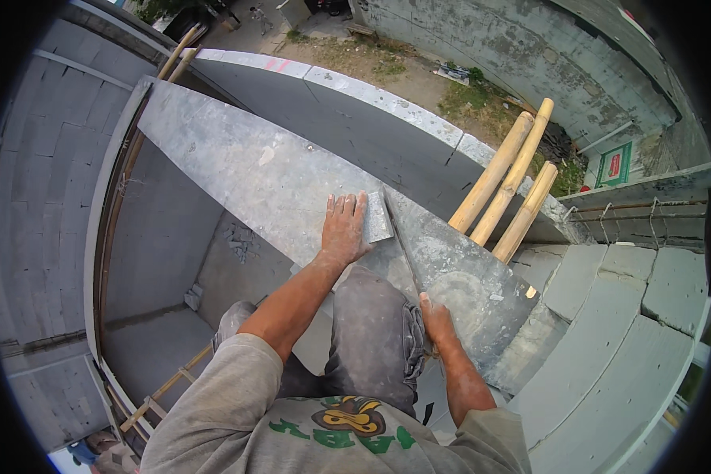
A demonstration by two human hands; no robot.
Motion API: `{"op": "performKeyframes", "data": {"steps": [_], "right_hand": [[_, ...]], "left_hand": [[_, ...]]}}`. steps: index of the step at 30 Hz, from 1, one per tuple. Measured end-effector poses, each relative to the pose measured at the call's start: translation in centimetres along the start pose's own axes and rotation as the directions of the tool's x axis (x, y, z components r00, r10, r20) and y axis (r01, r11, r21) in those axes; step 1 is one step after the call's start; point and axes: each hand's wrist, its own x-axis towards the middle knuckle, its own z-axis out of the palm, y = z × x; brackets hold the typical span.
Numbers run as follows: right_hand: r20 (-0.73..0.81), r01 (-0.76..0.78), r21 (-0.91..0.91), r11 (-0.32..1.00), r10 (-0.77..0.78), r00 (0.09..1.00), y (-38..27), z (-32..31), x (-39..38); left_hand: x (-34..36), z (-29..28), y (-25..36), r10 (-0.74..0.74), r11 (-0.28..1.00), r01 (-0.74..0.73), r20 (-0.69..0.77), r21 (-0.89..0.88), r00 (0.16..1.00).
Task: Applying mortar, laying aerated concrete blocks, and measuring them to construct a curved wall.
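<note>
A long grey plank (237,150), dusty and scuffed, stretches diagonally in front of me. On it lies a small grey block piece (378,218). My left hand (344,229) rests flat against the left side of this piece, fingers stretched out. Just right of the piece runs the thin, dark blade of a hand saw (404,246), pointing away from me. My right hand (438,322) is closed around the saw's near end; the handle is mostly hidden. Below the plank, my bent knee (371,316) comes up close to the piece.
Three bamboo poles (494,174) jut up beyond the plank on the right. A block wall (371,103) runs along its far side, with ground lower down behind. Large grey blocks (600,355) form a wall at right. Left of me, a lower floor (158,347) shows rubble (241,241).
</note>
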Motion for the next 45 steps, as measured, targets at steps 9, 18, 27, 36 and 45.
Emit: {"op": "performKeyframes", "data": {"steps": [9, 18, 27, 36, 45], "right_hand": [[-0.156, -0.103, 0.002, 0.995, 0.102, 0.982, 4.2, 0.9, 0.7], [-0.175, -0.169, 0.222, 0.960, 0.210, 0.962, 1.3, -5.8, -7.4], [-0.045, 0.413, -0.127, 0.902, -0.421, 0.906, -16.2, -13.1, -21.6], [0.158, 0.669, -0.350, 0.656, -0.663, 0.732, -34.8, -16.2, -33.0], [0.233, 0.344, -0.442, 0.828, -0.264, 0.936, -37.9, -16.1, -34.9]], "left_hand": [[0.7, -1.4, 0.4, -0.164, 0.984, 0.169, 0.078, -0.056, 0.983], [-1.7, -3.2, -5.4, -0.323, -0.479, 0.520, 0.693, -0.707, 0.645], [-13.4, -21.6, -5.4, -0.167, -0.946, 0.129, 0.786, -0.298, 0.595], [-21.6, -43.4, -2.0, -0.306, -0.940, -0.307, 0.756, -0.145, 0.579], [-35.9, -54.0, -4.4, -0.573, -0.820, -0.468, 0.472, -0.330, 0.670]]}}
